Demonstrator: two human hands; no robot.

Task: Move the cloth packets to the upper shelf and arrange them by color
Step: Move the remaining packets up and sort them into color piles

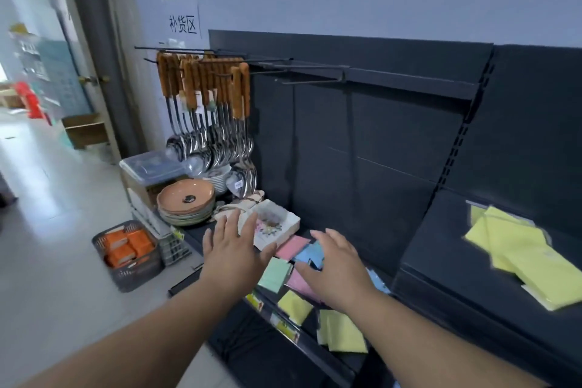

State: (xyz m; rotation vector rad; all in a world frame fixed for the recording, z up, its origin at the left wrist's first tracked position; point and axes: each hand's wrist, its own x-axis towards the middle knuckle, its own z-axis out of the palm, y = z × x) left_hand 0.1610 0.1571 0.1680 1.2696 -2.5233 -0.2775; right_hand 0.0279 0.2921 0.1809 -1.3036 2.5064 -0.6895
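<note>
Flat cloth packets lie scattered on the low dark shelf point(341, 365): a pink one point(293, 246), a blue one point(310, 253), a green one point(274, 275), another pink one point(299, 283) and yellow ones point(294, 306) point(343, 331). My left hand point(234, 249) hovers with spread straight fingers just left of them, holding nothing. My right hand point(338, 271) reaches over the pink and blue packets, fingers straight, partly hiding them. On the higher shelf point(441, 246) to the right lies a pile of yellow packets point(522, 255).
A flowered white box point(274, 224) sits behind my left hand. Stacked orange plates point(186, 200), a lidded plastic box point(151, 167) and hanging ladles point(208, 123) stand at the left. A grey basket of orange items point(127, 253) rests on the floor. Empty hooks point(308, 71) jut out above.
</note>
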